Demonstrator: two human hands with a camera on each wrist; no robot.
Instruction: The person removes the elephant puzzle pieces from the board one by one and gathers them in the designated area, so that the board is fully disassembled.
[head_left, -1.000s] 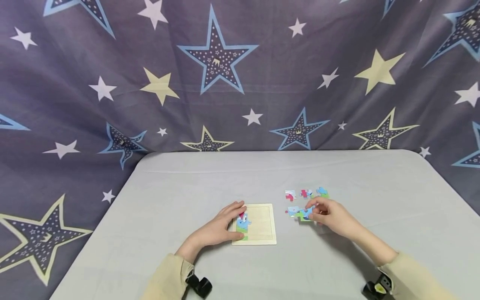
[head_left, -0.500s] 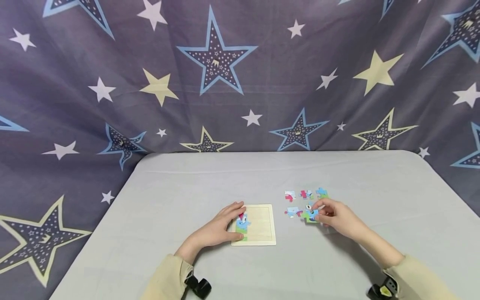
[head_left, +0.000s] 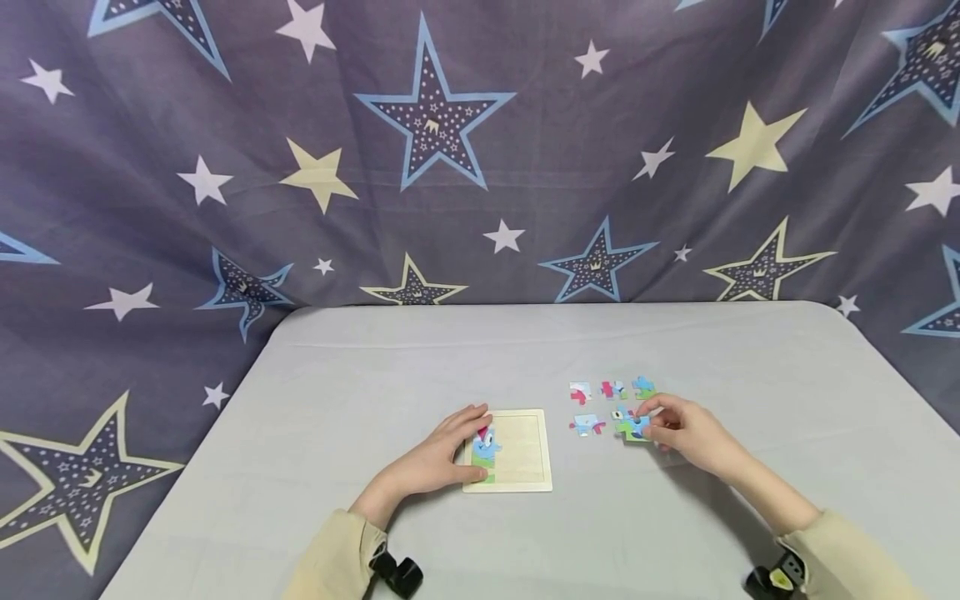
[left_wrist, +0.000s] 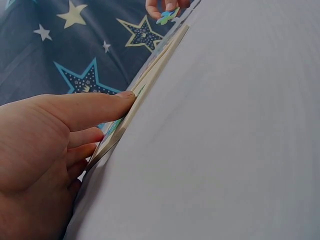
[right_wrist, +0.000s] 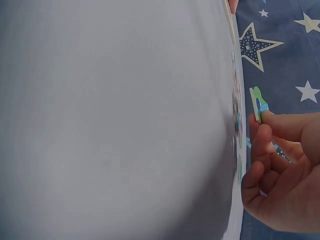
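Head view shows the two hands well apart over a table, each busy with a different thing. The left hand [head_left: 438,450] rests at the left side of a square wooden tray [head_left: 522,448], its fingers spread along the upper part and its thumb laid across the lower part; the left wrist view has that thumb stretched out flat over the near rim. The right hand [head_left: 688,435] pinches a puzzle piece [head_left: 634,430] between thumb and forefinger, to the right of the tray, and the right wrist view shows this green and blue piece raised clear of the table, its other fingers curled in beneath. Inside the tray, a column of fitted pieces [head_left: 485,448] in blue, green and a touch of pink runs down the left side, partly covered by the left hand, while pale wood shows across the rest. Between the tray and the right hand lie loose pieces: a white and pink one [head_left: 579,391], a pink and blue one [head_left: 612,390] and a blue and green one [head_left: 643,387] form a far row, and a light blue piece with pink ends [head_left: 587,425] sits nearer. What lies behind the pinched piece is too crowded to tell. Both arms wear beige sleeves [head_left: 337,554], with a black device [head_left: 397,573] at each wrist. Pale grey cloth covers the table [head_left: 420,350], and behind it hangs a dark curtain [head_left: 517,167] printed with stars.
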